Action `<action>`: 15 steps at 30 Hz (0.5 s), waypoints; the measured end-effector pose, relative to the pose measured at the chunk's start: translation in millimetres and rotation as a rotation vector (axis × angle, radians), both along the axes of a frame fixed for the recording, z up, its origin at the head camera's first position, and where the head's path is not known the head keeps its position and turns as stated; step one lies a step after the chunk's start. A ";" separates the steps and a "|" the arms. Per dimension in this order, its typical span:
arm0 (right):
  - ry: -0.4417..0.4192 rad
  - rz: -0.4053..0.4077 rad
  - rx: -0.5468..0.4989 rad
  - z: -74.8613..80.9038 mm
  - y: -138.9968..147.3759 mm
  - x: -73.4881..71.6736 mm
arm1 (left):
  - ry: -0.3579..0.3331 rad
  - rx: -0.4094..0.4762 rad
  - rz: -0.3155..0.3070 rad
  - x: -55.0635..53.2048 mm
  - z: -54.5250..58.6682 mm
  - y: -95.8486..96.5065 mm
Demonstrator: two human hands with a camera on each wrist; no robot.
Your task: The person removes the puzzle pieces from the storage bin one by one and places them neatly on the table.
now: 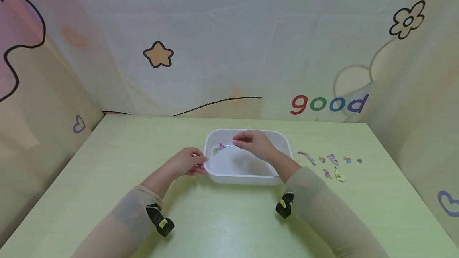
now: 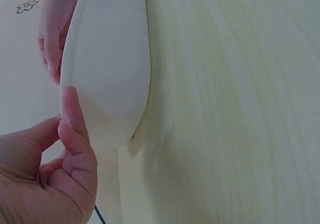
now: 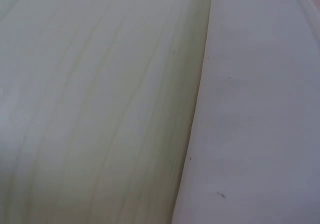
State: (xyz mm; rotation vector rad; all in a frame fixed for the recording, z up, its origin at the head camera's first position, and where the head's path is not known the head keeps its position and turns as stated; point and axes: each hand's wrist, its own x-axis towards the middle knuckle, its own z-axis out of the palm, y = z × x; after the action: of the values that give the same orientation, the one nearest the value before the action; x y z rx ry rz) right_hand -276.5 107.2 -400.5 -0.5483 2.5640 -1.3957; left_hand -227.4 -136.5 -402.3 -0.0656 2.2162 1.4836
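Note:
A white plastic tray [image 1: 247, 179] with rounded corners stands on the table. My left hand [image 1: 188, 161] pinches its left rim between thumb and fingers; the left wrist view shows these fingers [image 2: 75, 109] at the rim from close by. My right hand [image 1: 256, 143] is over the inside of the tray, thumb and forefinger bent toward each other; I cannot tell whether a small thing is between them. Inside the tray, toward its left end, lie small colourful cutouts [image 1: 221, 146], one greenish and one pink and blue. In the right wrist view only the tray's side [image 3: 255, 109] shows, with no fingers.
Right of the tray, several small colourful cutouts lie spread on the table [image 1: 229, 218], among them a long purple strip [image 1: 307, 157] and a yellowish piece [image 1: 339, 174]. A printed cloth backdrop [image 1: 215, 59] rises behind the table and along both sides.

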 end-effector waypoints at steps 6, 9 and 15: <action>0.012 0.008 0.029 -7.4 -9.4 -7.4 | -0.010 0.009 0.003 -1.2 -2.2 1.4; 0.041 0.030 0.058 -13.3 -16.2 -11.1 | -0.004 0.009 0.001 -2.2 -3.4 1.4; 0.062 0.151 0.210 -26.0 -23.0 -13.7 | -0.002 0.007 -0.001 -1.7 -1.9 1.3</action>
State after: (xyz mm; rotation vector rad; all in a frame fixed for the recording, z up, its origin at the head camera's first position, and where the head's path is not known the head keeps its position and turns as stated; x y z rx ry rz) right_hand -290.2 84.2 -426.5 -0.7417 2.6127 -1.0612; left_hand -229.1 -135.2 -404.1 -0.0636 2.2095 1.4904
